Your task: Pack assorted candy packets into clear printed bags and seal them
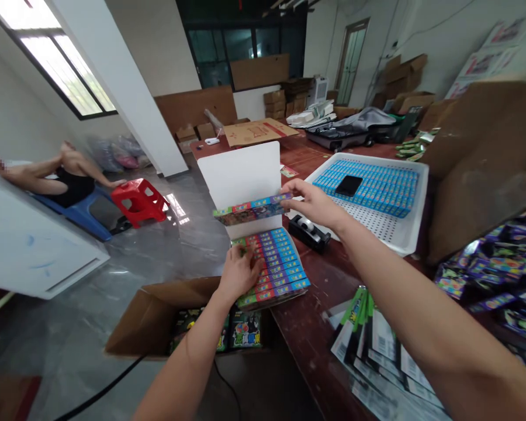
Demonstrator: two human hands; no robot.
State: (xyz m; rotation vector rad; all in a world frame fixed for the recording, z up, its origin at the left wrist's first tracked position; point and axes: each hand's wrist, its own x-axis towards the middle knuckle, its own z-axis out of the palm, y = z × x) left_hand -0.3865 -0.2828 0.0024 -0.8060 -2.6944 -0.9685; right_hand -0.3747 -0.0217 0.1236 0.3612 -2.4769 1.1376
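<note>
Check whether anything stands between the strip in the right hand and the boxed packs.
Nothing visible stands between the strip in the right hand and the packs. The left hand covers some packs on the left; the white flap is behind the strip.

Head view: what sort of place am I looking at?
Probably a small packing workshop: many small blue boxes in a white basket, a tape dispenser on the table, and cardboard cartons stacked at the back.

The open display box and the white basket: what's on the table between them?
The head view shows a black tape dispenser between the display box and white basket, with a small printed item farther back.
</note>
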